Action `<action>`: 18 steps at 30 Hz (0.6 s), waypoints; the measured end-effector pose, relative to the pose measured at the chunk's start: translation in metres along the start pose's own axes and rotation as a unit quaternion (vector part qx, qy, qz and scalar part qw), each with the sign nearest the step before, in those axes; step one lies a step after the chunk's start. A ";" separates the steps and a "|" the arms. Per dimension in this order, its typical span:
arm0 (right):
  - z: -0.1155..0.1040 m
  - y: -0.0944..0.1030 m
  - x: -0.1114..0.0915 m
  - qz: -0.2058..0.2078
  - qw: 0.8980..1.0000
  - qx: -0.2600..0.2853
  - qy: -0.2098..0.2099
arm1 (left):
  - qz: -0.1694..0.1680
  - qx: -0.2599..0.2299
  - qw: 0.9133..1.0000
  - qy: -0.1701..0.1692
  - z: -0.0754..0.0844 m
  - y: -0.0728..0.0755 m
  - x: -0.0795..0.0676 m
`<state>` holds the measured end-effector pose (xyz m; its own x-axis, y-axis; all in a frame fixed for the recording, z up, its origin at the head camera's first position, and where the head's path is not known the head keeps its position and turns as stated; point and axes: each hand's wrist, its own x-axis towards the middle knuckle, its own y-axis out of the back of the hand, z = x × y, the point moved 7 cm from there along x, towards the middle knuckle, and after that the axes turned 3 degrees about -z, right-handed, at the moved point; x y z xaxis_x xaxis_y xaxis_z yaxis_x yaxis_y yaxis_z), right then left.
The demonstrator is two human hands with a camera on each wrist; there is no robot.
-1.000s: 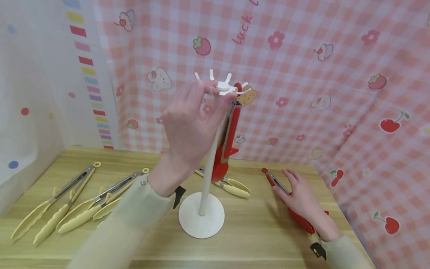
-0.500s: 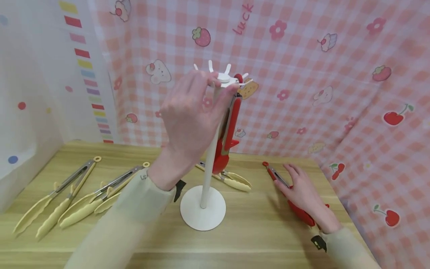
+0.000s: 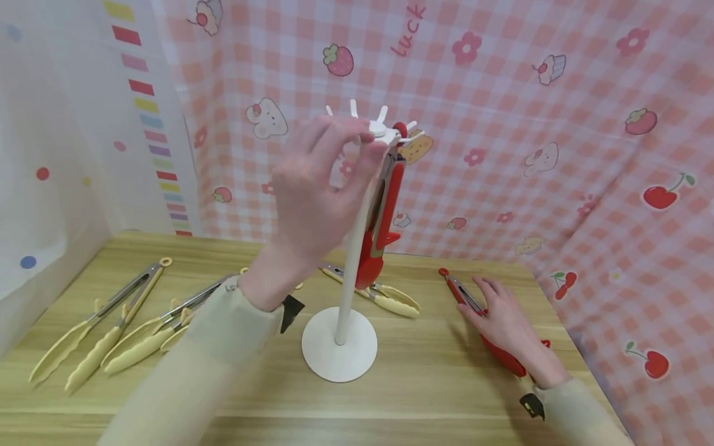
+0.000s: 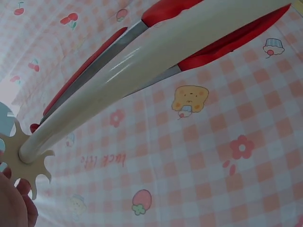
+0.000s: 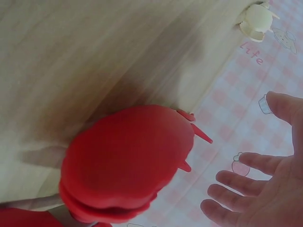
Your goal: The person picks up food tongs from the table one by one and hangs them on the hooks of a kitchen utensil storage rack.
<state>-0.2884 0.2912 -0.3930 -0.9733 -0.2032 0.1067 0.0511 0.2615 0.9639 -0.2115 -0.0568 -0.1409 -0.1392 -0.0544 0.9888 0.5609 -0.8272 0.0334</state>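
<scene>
My left hand (image 3: pixel 312 179) is raised to the top of a white stand (image 3: pixel 347 279), its thumb and fingertips pinching the edge of the hooked disc (image 3: pixel 385 133). Red-handled tongs (image 3: pixel 393 198) hang by their ring from one of that disc's hooks, beside the pole; the left wrist view shows these tongs (image 4: pixel 163 12) partly behind the pole. On the right, my right hand (image 3: pixel 504 325) hovers over a second pair of red tongs (image 3: pixel 454 291) and partly covers them. Its fingers are spread, apart from the red tongs head (image 5: pixel 128 156) in the right wrist view.
Yellow-tipped tongs (image 3: pixel 125 316) lie at the left of the wooden table (image 3: pixel 446 402). Another yellow pair (image 3: pixel 162 334) is partly under my left sleeve, and yellow tongs (image 3: pixel 396 303) lie behind the stand. A pink checked cloth (image 3: pixel 496 155) lines the back and right.
My left wrist has shifted slightly left, and the gap between its thumb and index finger has widened at the disc. The right hand and tongs stay in place; the head view tilted a little.
</scene>
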 end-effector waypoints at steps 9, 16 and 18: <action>0.005 -0.005 0.000 -0.010 1.000 0.007 -0.003 | -0.009 -0.094 0.996 -0.001 -0.018 0.008 0.008; 0.007 -0.008 -0.002 -0.010 1.000 0.005 -0.006 | -0.076 -0.124 0.989 0.022 -0.032 0.002 0.009; 0.008 -0.008 -0.001 -0.012 1.000 0.004 -0.008 | -0.094 -0.134 0.986 0.024 -0.034 0.000 0.009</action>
<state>-0.2892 0.2971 -0.4028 -0.9777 -0.1940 0.0802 0.0267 0.2641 0.9641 -0.2410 -0.0762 -0.1367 -0.2616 0.0924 0.9608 0.2867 -0.9431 0.1687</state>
